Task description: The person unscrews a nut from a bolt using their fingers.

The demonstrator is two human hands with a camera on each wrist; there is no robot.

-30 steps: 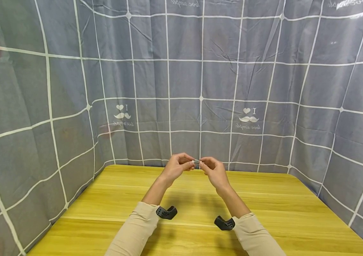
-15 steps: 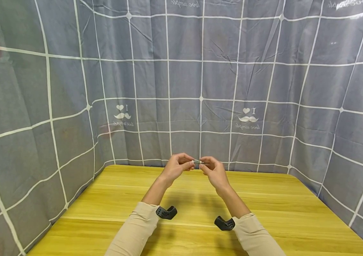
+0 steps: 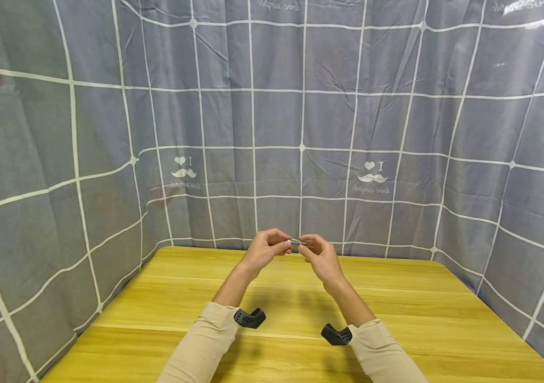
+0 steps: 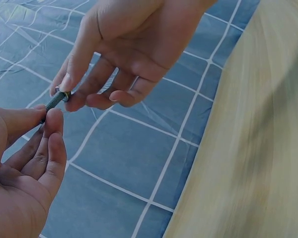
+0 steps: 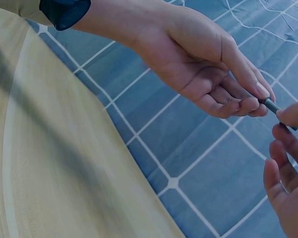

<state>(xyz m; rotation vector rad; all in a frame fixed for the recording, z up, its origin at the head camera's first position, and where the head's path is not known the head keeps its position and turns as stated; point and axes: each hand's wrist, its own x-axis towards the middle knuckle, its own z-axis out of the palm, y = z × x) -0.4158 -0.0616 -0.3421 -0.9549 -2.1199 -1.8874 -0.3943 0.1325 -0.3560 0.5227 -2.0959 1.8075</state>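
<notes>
Above the table's far edge, a small metal bolt spans both hands. My left hand pinches one end between thumb and fingers, and my right hand pinches the other. The left wrist view shows the threaded shaft between the fingertips, with a nut-like piece at the right hand; the left hand is at lower left. From the right wrist, the bolt is partly covered by the left hand and right hand.
Beneath the forearms lies a yellow wood-grain table. A grey curtain with white grid lines surrounds its back and sides. Black bands sit at both wrists, one on the left and one on the right.
The right thumb and fingers have shifted slightly around their end of the bolt. Both arms and the left hand stay nearly in place.
</notes>
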